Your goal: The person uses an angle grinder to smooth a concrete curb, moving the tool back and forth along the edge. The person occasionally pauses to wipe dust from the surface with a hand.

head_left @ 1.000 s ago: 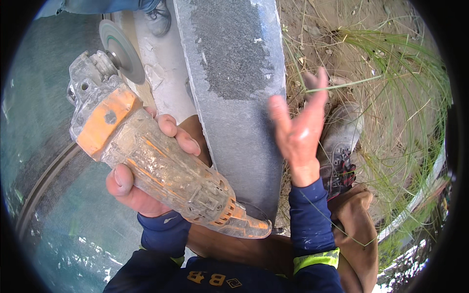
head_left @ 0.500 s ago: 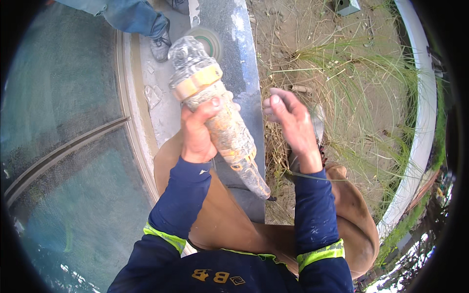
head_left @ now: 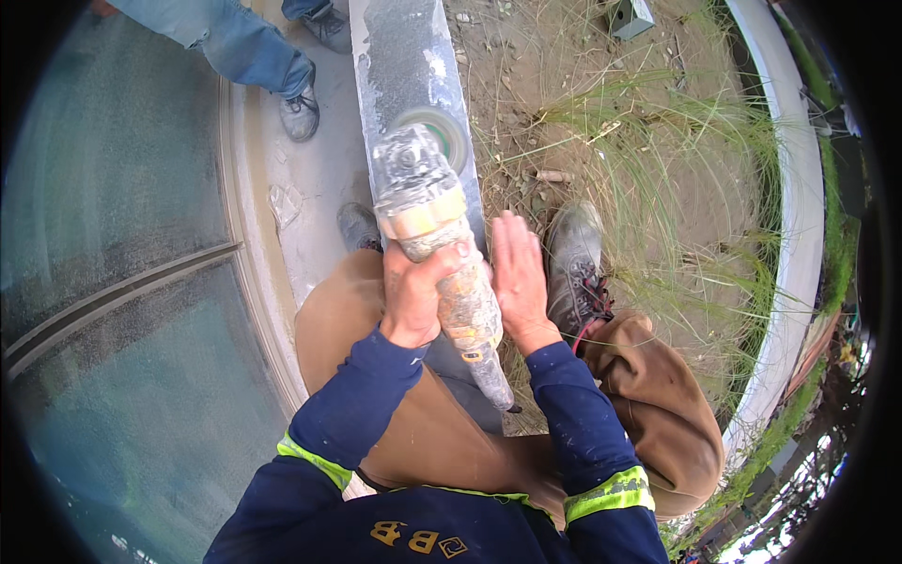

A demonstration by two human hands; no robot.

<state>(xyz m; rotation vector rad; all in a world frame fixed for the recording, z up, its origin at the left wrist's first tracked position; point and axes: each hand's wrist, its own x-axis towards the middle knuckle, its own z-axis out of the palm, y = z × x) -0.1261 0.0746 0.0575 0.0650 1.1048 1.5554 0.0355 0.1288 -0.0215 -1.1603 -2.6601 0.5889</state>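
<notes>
A yellow angle grinder (head_left: 467, 305), caked in pale dust, lies lengthwise in front of me with its head pointing away. My left hand (head_left: 412, 299) is wrapped round its body just behind the yellow collar. At the far end its round disc (head_left: 457, 141), blurred at the rim and greenish inside, is over the grey ledge (head_left: 399, 70); whether it touches the surface I cannot tell. My right hand (head_left: 520, 282) is open beside the tool's body, fingers stretched forward and together, by the ledge's right edge. It holds nothing.
Dusty glazed panels (head_left: 122, 169) in a frame run along the left. Another person's jeans (head_left: 230, 47) and shoes stand at the far left of the ledge. My right shoe (head_left: 575, 263) rests on soil with long grass (head_left: 658, 113). A grey box (head_left: 631, 19) is at the far right.
The grinder has shifted slightly right and nearer, its disc now over the ledge. My right hand has moved left beside the tool, its fingers straightening.
</notes>
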